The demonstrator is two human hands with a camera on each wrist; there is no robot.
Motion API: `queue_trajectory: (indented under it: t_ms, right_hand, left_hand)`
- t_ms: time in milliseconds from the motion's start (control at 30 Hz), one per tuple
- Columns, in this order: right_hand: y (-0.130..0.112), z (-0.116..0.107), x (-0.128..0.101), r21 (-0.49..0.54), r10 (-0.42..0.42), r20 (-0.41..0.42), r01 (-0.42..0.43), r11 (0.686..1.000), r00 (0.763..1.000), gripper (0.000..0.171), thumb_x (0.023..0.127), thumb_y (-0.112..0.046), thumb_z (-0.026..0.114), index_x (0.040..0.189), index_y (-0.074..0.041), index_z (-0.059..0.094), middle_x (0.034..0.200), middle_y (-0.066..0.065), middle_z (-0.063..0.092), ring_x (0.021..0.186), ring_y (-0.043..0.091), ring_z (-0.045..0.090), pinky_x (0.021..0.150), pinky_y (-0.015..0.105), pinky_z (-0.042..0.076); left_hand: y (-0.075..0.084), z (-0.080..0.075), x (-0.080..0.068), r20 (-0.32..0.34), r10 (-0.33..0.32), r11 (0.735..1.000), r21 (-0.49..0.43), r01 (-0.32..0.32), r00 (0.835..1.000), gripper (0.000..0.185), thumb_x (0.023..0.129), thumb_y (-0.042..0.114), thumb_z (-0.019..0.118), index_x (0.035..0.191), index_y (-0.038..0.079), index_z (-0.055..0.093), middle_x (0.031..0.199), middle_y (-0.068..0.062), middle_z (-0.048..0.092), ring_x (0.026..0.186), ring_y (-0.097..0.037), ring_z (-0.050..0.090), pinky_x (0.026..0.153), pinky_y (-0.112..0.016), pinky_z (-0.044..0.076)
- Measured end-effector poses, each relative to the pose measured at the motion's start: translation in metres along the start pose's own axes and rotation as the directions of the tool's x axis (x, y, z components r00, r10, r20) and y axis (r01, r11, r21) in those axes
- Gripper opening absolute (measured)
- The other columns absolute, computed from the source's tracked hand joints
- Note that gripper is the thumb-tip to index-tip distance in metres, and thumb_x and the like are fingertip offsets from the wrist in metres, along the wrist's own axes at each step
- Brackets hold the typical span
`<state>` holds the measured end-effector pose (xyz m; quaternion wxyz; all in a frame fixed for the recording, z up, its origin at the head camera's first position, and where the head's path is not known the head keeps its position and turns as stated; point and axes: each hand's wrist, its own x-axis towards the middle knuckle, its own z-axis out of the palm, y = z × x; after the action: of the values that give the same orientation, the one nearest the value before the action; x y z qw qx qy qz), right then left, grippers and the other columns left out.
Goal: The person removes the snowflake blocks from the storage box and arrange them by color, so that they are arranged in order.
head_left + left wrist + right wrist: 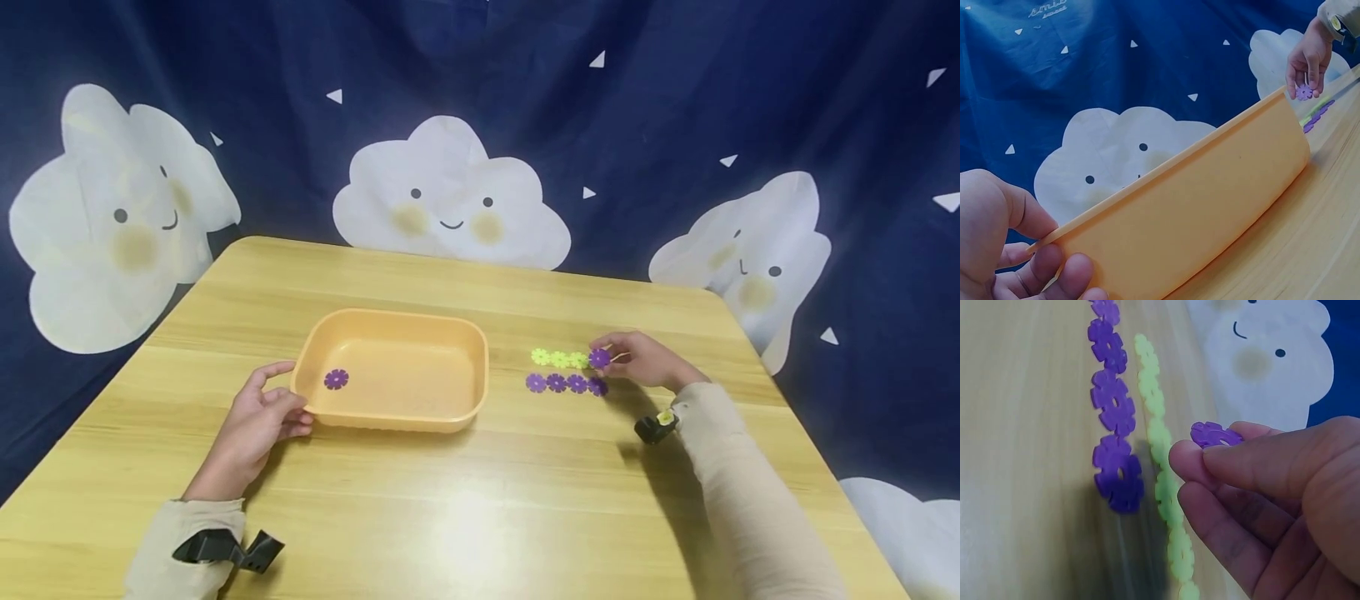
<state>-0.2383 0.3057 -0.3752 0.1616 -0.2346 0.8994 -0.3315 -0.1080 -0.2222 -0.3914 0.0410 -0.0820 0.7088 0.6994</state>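
My left hand (249, 429) grips the left rim of an orange plastic tray (405, 422), thumb over the edge and fingers below it in the left wrist view. One purple snowflake disc (336, 380) lies inside the tray, toward its left end. To the right of the tray, my right hand (647, 360) pinches another purple snowflake disc (1216, 434) between thumb and fingers, above the table. Below that hand lie two rows: yellow-green snowflake discs (559, 359) at the back and purple snowflake discs (557, 383) in front.
Everything stands on a wooden table (480, 492) with rounded far corners. Behind it hangs a dark blue curtain (480, 67) printed with smiling clouds and small white triangles. Each sleeve carries a black wrist mount (656, 428).
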Motion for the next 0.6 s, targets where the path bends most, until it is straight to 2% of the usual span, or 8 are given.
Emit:
queue_trajectory:
  t_ms: [300,600]
  right_hand:
    - [0.007,0.002,-0.015,-0.019,0.005,-0.010,-0.005,1.000,1.000,0.041,0.084,0.006,0.069,0.123,0.009,0.058,0.106,0.016,0.067,0.100,0.033,0.062,0.095,0.051,0.051]
    - [0.009,0.001,-0.026,-0.015,-0.015,0.000,0.015,1.000,1.000,0.036,0.084,0.007,0.070,0.117,0.012,0.058,0.101,0.017,0.068,0.095,0.034,0.064,0.091,0.050,0.053]
  left_hand:
    - [-0.002,0.000,0.002,-0.001,-0.015,1.000,-0.002,0.015,1.000,0.058,0.094,-0.005,0.049,0.144,0.002,0.020,0.079,-0.001,0.060,0.063,-0.015,0.062,0.060,-0.028,0.060]
    - [-0.001,0.000,0.003,0.003,-0.003,0.999,-0.034,0.003,1.000,0.054,0.093,-0.005,0.050,0.140,0.005,0.025,0.079,-0.003,0.061,0.063,-0.016,0.063,0.059,-0.028,0.060]
